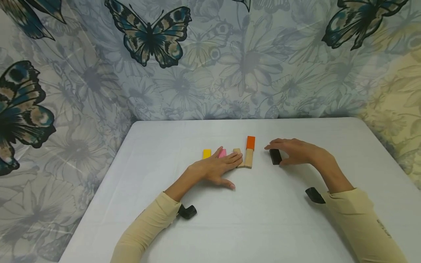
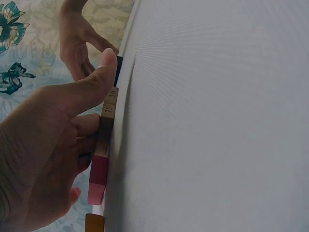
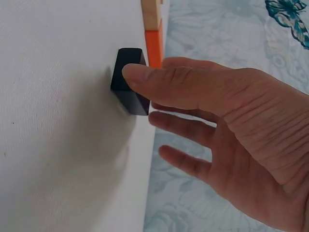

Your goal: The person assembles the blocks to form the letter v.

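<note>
My left hand lies with spread, mostly straight fingers over a row of small blocks, touching a plain wooden block. A pink block and a yellow block show past its fingers, partly covered. Just right of it, an orange block stands end to end with another wooden block. Printed numbers mark the wood in the left wrist view. Farther right, my right hand pinches a black block between thumb and fingers; its other fingers extend loosely.
Everything sits on a white table, whose far edge meets a wall covering printed with flowers and butterflies. Black wrist devices hang beneath both beige sleeves.
</note>
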A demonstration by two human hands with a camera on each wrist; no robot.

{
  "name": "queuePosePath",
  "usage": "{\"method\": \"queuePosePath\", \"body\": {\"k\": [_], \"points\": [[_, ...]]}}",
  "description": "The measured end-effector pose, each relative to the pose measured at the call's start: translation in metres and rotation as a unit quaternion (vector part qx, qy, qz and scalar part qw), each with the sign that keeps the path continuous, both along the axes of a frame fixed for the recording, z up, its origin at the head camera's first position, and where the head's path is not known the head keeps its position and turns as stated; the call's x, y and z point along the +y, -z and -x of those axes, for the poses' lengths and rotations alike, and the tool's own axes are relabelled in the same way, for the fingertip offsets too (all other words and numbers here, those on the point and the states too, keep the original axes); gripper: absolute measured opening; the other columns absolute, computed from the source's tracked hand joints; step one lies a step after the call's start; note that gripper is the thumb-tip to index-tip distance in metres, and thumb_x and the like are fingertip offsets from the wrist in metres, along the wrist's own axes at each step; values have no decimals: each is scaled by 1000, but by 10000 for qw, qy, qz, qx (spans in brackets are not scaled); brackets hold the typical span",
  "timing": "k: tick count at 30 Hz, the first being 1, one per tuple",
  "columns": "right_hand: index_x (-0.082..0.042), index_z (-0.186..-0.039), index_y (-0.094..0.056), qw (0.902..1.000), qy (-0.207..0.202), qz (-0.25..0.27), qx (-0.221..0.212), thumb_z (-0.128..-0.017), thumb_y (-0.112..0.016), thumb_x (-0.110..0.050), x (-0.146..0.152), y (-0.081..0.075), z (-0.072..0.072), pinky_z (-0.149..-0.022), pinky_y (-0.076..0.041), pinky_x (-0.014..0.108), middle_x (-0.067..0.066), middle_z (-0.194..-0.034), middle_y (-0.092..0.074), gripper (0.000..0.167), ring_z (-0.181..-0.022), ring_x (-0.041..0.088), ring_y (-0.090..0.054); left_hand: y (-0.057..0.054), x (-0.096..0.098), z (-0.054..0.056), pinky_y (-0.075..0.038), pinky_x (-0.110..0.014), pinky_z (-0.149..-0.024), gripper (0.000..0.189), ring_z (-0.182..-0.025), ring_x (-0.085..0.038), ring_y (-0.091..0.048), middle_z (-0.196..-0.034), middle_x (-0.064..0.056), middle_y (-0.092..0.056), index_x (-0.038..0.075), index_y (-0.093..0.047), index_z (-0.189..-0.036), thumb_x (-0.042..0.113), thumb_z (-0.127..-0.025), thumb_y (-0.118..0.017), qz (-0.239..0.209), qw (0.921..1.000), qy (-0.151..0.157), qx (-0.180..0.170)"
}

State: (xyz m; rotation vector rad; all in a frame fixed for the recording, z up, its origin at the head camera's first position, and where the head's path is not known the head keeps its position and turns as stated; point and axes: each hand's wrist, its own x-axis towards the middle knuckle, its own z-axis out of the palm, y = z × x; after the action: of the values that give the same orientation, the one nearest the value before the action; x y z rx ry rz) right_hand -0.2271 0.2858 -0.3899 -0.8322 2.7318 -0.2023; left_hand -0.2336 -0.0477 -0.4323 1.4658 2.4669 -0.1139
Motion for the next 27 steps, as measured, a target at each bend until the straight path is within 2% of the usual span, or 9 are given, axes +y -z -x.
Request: {"method": "queuePosePath", "body": {"k": [12, 27], "points": [[-11, -138, -65, 9994, -240, 68, 252, -82, -89, -11, 2, 0, -4, -104, -56, 56, 11, -140, -66, 61, -125, 35, -68, 2, -2, 2, 5, -59, -134, 102, -167, -13, -2, -179, 5, 2, 19, -7, -170, 76, -96, -51, -64, 10000, -23, -42], [-10, -135, -68, 9991, -229, 5, 357, -81, -89, -8, 1, 3, -7, -103, -57, 55, 11, -136, -69, 58, -123, 35, -68, 3, -2, 1, 3, -61, -133, 102, -167, -15, -4, -179, 3, 1, 18, -8, -170, 76, -97, -49, -79, 9999, 98, 25]]}}
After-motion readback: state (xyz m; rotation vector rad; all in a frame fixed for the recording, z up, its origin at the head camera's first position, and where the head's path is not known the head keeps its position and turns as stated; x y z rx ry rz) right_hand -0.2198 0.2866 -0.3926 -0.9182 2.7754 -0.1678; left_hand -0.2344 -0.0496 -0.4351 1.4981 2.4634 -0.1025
